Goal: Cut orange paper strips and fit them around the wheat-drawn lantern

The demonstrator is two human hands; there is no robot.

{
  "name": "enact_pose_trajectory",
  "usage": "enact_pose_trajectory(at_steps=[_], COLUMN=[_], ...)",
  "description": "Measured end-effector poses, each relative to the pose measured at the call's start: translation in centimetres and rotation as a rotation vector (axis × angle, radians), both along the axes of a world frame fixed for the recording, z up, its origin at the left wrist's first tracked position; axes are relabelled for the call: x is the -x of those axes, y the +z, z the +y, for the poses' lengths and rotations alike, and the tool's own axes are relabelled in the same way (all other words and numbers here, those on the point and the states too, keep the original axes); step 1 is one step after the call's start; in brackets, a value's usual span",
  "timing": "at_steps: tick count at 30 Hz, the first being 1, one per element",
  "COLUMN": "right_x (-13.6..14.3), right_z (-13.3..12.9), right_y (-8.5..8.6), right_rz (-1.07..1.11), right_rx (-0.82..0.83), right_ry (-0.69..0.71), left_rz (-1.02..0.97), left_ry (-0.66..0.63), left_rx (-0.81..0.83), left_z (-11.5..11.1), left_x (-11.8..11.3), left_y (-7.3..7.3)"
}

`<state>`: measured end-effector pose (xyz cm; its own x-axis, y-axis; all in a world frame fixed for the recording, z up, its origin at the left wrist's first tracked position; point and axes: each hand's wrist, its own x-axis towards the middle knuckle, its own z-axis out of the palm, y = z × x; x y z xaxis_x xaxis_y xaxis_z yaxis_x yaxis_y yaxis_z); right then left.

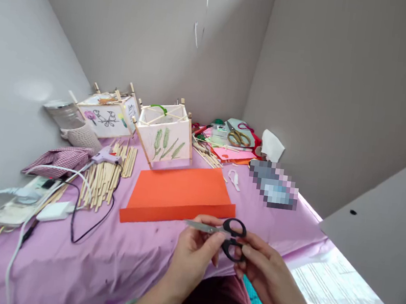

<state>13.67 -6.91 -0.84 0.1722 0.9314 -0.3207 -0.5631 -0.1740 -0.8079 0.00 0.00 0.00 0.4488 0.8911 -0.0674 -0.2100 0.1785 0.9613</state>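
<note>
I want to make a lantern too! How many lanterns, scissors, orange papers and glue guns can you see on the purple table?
Paper lanterns: 2, one with birds, one with green leaves
Scissors: 2, a black pair in both hands, a gold pair at the back
Orange paper: 1
Glue gun: 1
Total: 6

Black-handled scissors [228,234] with silver blades sit at six o'clock. An orange paper sheet [179,193] lies on the lilac tablecloth [108,259]. At ten o'clock, a red-and-white checked cloth [59,158]. A white lantern [164,137] bears green leaves.
</note>
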Motion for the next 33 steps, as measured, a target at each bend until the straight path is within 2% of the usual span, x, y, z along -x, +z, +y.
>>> enact_pose_trajectory(at_steps=[2,4,7,10,13,17,21,23,26,29,31,33], right_x=[0.7,1.0,0.6,-0.6,-2.1,-3.2,-2.2,-1.6,-1.5,-2.8,-4.3,-5.6], right_z=[-0.1,-0.4,-0.8,-0.6,-0.2,0.2,-0.1,-0.2,0.0,0.4,0.6,0.6], right_y=[0.1,-0.3,-1.6,-2.3,-2.2,-1.7,-1.7,-1.7,-1.6,-0.7,0.1,0.7], right_rz=[0.079,0.031,-0.325,-0.717,-0.837,-0.841,-0.827,-0.774,-0.658,-0.549,-0.570,-0.697], right_rx=[0.016,0.019,-0.040,-0.131,-0.108,0.010,-0.046,-0.048,-0.017,-0.027,-0.025,0.015], right_ry=[0.011,-0.003,-0.072,-0.127,-0.143,-0.199,-0.078,-0.072,-0.132,-0.231,-0.253,-0.150], left_rz=[-0.008,-0.008,-0.027,-0.020,0.074,0.240,0.335,0.393,0.432,0.454,0.518,0.606], left_ry=[-0.001,-0.019,-0.095,-0.228,-0.307,-0.366,-0.388,-0.372,-0.411,-0.442,-0.374,-0.208], left_rx=[0.005,0.026,0.076,0.112,0.099,-0.100,-0.319,-0.431,-0.513,-0.558,-0.675,-0.867], left_z=[-0.2,-0.4,-0.8,-1.2,-1.4,-1.6,-1.5,-1.5,-1.5,-1.3,-0.7,0.7], left_x=[-0.2,-0.4,-0.7,-0.7,-0.6,-0.6,-1.1,-1.4,-1.5,-0.9,-0.1,0.5], left_y=[-0.3,-0.6,-0.8,-0.5,-0.1,0.2,0.7,1.0,0.7,0.1,0.0,0.4])
